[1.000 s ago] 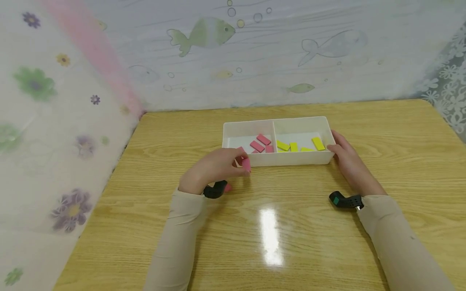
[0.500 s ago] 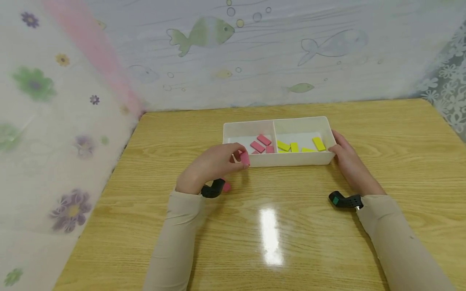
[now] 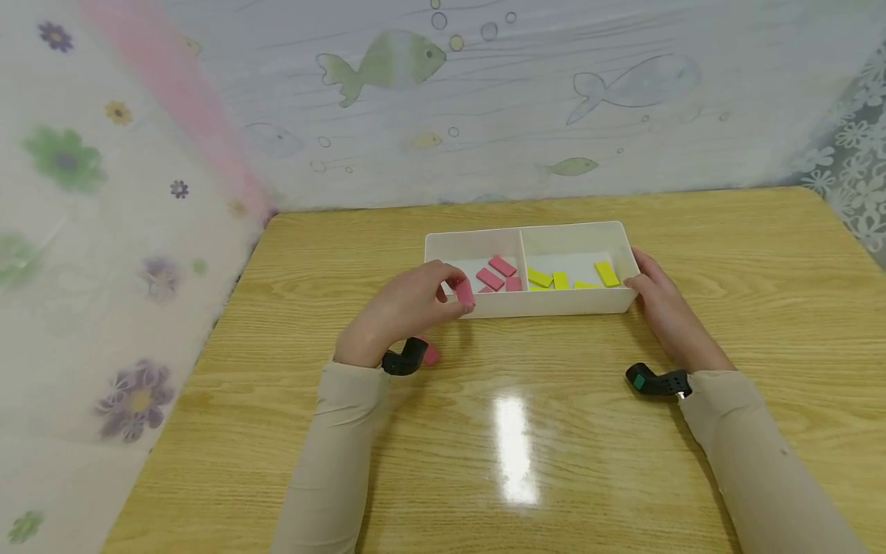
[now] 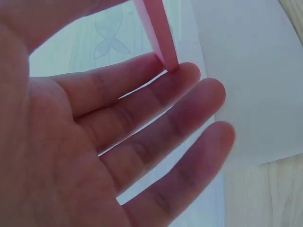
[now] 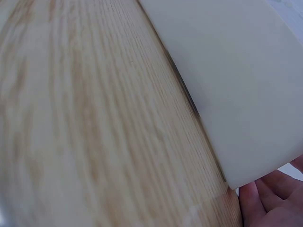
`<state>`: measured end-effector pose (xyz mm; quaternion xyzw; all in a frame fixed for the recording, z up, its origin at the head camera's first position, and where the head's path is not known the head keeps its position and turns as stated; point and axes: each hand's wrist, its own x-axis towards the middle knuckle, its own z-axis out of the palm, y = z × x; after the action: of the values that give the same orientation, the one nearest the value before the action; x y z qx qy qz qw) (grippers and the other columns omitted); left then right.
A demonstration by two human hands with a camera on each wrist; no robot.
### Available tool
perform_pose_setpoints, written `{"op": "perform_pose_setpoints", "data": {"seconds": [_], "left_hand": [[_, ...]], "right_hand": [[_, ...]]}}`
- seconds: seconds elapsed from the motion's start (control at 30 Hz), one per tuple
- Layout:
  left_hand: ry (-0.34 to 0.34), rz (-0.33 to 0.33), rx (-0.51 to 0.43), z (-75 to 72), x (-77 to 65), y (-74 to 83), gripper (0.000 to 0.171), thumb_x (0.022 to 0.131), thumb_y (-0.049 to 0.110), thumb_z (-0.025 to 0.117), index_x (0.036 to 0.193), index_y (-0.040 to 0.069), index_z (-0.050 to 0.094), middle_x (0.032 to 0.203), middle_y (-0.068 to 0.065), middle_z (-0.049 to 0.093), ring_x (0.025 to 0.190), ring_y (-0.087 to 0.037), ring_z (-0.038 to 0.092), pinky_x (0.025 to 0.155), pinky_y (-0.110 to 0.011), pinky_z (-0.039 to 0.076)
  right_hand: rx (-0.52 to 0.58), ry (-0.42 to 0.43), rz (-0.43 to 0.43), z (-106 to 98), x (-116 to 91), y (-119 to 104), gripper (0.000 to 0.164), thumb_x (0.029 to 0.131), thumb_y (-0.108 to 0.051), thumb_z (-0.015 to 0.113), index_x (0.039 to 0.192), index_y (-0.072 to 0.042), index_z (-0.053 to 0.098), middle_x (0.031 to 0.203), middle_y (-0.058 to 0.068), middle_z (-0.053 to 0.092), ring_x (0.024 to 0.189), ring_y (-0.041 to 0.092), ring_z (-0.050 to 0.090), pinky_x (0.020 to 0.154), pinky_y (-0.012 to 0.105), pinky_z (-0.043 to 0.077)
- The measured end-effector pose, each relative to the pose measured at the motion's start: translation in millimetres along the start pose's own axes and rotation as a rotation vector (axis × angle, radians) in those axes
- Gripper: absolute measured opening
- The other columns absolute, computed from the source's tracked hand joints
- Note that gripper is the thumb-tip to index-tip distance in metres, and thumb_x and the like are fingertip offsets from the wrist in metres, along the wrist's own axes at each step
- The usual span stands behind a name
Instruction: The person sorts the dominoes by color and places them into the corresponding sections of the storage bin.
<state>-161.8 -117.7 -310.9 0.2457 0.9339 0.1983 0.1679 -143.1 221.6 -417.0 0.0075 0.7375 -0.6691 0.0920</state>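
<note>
In the head view, a pink rectangular block (image 3: pixel 464 292) is pinched between the thumb and fingers of my left hand (image 3: pixel 408 309), above the front rim of a white two-part box (image 3: pixel 547 305). The left wrist view has the same pink block (image 4: pixel 158 35) at the fingertips, the other fingers spread out. My right hand (image 3: pixel 670 327) holds the box's right end, thumb near the front corner. Flat pink blocks (image 3: pixel 490 278) lie in the left compartment, partly hidden by my left hand. Several yellow blocks (image 3: pixel 607 274) lie in the right compartment.
Another pink block (image 3: pixel 431 355) lies on the wooden table (image 3: pixel 588 462), partly covered by the black strap device (image 3: pixel 406 356) on my left wrist. A divider (image 3: pixel 524 261) separates the box's compartments. A fish-patterned wall covering (image 3: pixel 498 115) stands behind the table.
My left hand, with the pink block, has risen slightly and shifted a little towards the left compartment. My right hand stays on the box end.
</note>
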Motion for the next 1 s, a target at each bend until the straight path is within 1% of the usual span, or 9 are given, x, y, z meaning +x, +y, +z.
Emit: {"op": "perform_pose_setpoints", "data": {"seconds": [0.13, 0.33, 0.47, 0.57, 0.67, 0.73, 0.8, 0.9, 1.0], "left_hand": [[0.019, 0.009, 0.007, 0.1, 0.6, -1.1, 0.026, 0.082, 0.04, 0.06, 0.101, 0.021, 0.056, 0.102, 0.004, 0.055, 0.083, -0.008, 0.048, 0.068, -0.025, 0.042], [0.054, 0.017, 0.002, 2.1, 1.7, -3.3, 0.026, 0.084, 0.036, 0.058, 0.104, 0.02, 0.056, 0.103, 0.007, 0.052, 0.081, -0.008, 0.048, 0.066, -0.024, 0.042], [0.075, 0.021, 0.0, 4.5, 3.6, -5.3, 0.037, 0.084, 0.038, 0.056, 0.116, 0.018, 0.053, 0.105, 0.008, 0.052, 0.079, -0.007, 0.049, 0.065, -0.024, 0.042], [0.093, 0.012, -0.027, 5.8, 5.2, -7.2, 0.044, 0.084, 0.039, 0.057, 0.122, 0.019, 0.049, 0.095, 0.007, 0.055, 0.075, -0.007, 0.05, 0.062, -0.026, 0.043], [0.114, 0.006, -0.06, 7.1, 6.8, -9.1, 0.04, 0.084, 0.04, 0.057, 0.117, 0.021, 0.046, 0.08, 0.005, 0.056, 0.068, -0.009, 0.05, 0.057, -0.027, 0.043], [0.134, 0.002, -0.076, 8.1, 7.4, -10.4, 0.035, 0.084, 0.04, 0.056, 0.112, 0.022, 0.046, 0.075, 0.005, 0.055, 0.066, -0.01, 0.049, 0.055, -0.028, 0.042], [0.167, -0.002, -0.074, 9.4, 8.7, -11.7, 0.03, 0.084, 0.041, 0.056, 0.107, 0.023, 0.047, 0.078, 0.006, 0.055, 0.066, -0.01, 0.048, 0.055, -0.028, 0.042], [0.213, -0.009, -0.061, 11.3, 11.0, -13.6, 0.026, 0.084, 0.043, 0.057, 0.102, 0.025, 0.049, 0.089, 0.011, 0.054, 0.071, -0.009, 0.047, 0.058, -0.027, 0.041], [0.229, -0.019, -0.047, 13.0, 13.1, -15.3, 0.026, 0.084, 0.044, 0.057, 0.101, 0.025, 0.051, 0.095, 0.012, 0.054, 0.075, -0.009, 0.047, 0.061, -0.028, 0.041]], "right_hand": [[0.004, 0.001, -0.001, 0, 0, 0, 0.052, 0.096, -0.019, 0.031, 0.144, -0.022, 0.012, 0.148, -0.005, 0.007, 0.131, 0.008, 0.005, 0.107, 0.041, 0.004], [-0.006, 0.007, -0.002, 0, 1, 0, 0.051, 0.096, -0.02, 0.031, 0.144, -0.022, 0.013, 0.148, -0.005, 0.008, 0.131, 0.007, 0.006, 0.107, 0.041, 0.005], [-0.02, 0.013, -0.005, 0, 0, 0, 0.051, 0.096, -0.02, 0.031, 0.144, -0.022, 0.014, 0.148, -0.005, 0.009, 0.131, 0.008, 0.006, 0.107, 0.042, 0.005], [-0.045, 0.017, -0.007, 0, 0, -1, 0.051, 0.096, -0.021, 0.03, 0.144, -0.023, 0.014, 0.148, -0.005, 0.01, 0.132, 0.008, 0.006, 0.106, 0.043, 0.006], [-0.058, 0.017, -0.007, 0, 0, -1, 0.051, 0.096, -0.021, 0.03, 0.144, -0.023, 0.014, 0.148, -0.005, 0.01, 0.132, 0.008, 0.005, 0.106, 0.044, 0.005], [-0.057, 0.018, -0.003, 0, 0, -1, 0.051, 0.096, -0.021, 0.03, 0.144, -0.023, 0.014, 0.148, -0.005, 0.01, 0.132, 0.008, 0.005, 0.106, 0.043, 0.005], [-0.062, 0.019, -0.002, 0, 0, 0, 0.051, 0.095, -0.021, 0.03, 0.144, -0.024, 0.014, 0.148, -0.005, 0.01, 0.132, 0.009, 0.005, 0.106, 0.043, 0.005], [-0.064, 0.023, 0.001, 0, 0, 0, 0.051, 0.095, -0.02, 0.03, 0.144, -0.024, 0.015, 0.148, -0.006, 0.01, 0.132, 0.008, 0.005, 0.106, 0.043, 0.005], [-0.06, 0.021, 0.001, 0, 0, 0, 0.052, 0.095, -0.019, 0.029, 0.144, -0.024, 0.015, 0.148, -0.006, 0.01, 0.132, 0.009, 0.005, 0.106, 0.043, 0.005]]}}
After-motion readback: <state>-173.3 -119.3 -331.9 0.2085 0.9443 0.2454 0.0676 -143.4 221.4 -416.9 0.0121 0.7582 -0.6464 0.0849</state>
